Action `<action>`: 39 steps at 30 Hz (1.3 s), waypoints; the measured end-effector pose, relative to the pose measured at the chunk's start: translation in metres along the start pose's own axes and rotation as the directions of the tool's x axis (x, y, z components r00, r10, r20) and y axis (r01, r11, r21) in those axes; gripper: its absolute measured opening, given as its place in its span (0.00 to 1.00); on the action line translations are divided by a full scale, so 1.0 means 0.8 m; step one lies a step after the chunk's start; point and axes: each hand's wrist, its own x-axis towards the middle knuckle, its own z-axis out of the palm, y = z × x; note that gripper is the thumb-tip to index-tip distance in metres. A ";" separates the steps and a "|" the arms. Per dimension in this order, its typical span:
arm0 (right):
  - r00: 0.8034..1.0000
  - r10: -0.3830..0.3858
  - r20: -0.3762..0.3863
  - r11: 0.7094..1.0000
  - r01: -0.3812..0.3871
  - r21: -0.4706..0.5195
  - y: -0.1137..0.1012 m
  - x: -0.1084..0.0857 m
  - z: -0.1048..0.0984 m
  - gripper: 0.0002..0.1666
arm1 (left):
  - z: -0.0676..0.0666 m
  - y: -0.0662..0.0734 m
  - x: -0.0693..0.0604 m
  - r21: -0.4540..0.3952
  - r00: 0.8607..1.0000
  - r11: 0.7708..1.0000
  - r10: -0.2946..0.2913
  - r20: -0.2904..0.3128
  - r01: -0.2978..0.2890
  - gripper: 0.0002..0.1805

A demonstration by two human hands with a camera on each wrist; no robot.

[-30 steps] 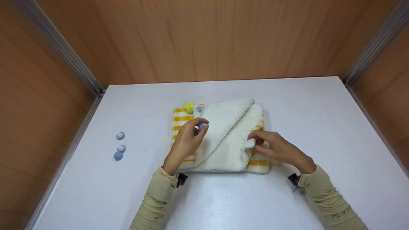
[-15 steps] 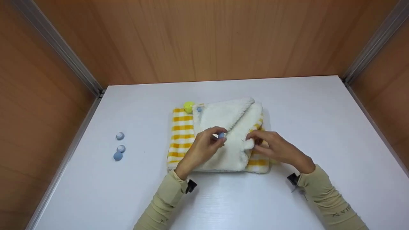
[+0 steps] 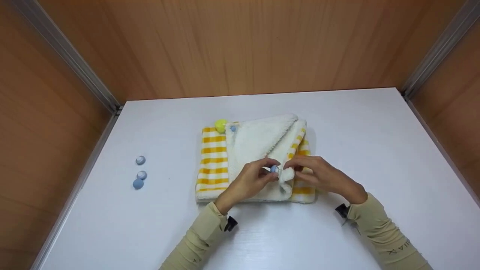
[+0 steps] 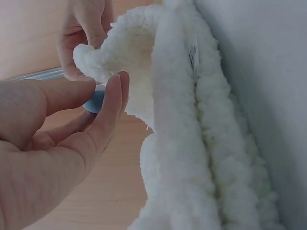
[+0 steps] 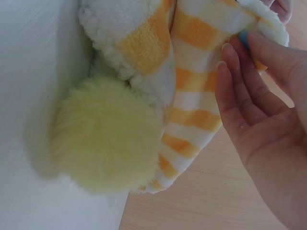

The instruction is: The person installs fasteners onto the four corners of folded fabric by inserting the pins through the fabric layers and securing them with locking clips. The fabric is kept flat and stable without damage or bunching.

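Note:
My left hand (image 3: 245, 180) pinches a small blue round cap with a pale base (image 3: 274, 169) between thumb and fingertips. It is right beside the raised fleecy corner of a folded blanket (image 3: 258, 138), white on one side and yellow-checked on the other. My right hand (image 3: 324, 174) pinches that corner from the right. In the right wrist view, a small blue button-like piece (image 5: 243, 38) shows between its thumb and fingers, against the checked side. In the left wrist view, the blue cap (image 4: 94, 101) almost meets the fleece; whether they touch I cannot tell.
A blue button-like fastener (image 3: 233, 128) sits on the blanket's upper left corner, beside a yellow pompom (image 3: 221, 126). Another pompom (image 5: 108, 136) lies by the right hand. Several blue and white round pieces (image 3: 138, 183) lie on the white table (image 3: 112, 225) at left. Wooden panels (image 3: 240, 48) surround it.
My left hand has moved right and slightly down across the blanket with the blue cap, up to the corner in the right hand. The right hand has shifted slightly left, lifting the checked edge.

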 end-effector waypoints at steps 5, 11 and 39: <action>0.999 -0.031 0.007 0.999 0.031 0.015 0.002 0.000 0.000 0.17 | 0.001 -0.002 0.002 -0.033 1.000 0.999 -0.010 -0.014 0.010 0.15; 0.999 -0.020 0.035 1.000 0.019 0.022 0.003 0.000 -0.001 0.17 | 0.001 -0.003 0.002 -0.051 1.000 0.999 -0.004 -0.014 0.004 0.16; 0.999 -0.018 0.041 0.999 0.016 0.047 0.003 0.000 0.004 0.16 | 0.018 -0.006 0.001 0.157 0.990 0.981 0.127 -0.059 -0.116 0.19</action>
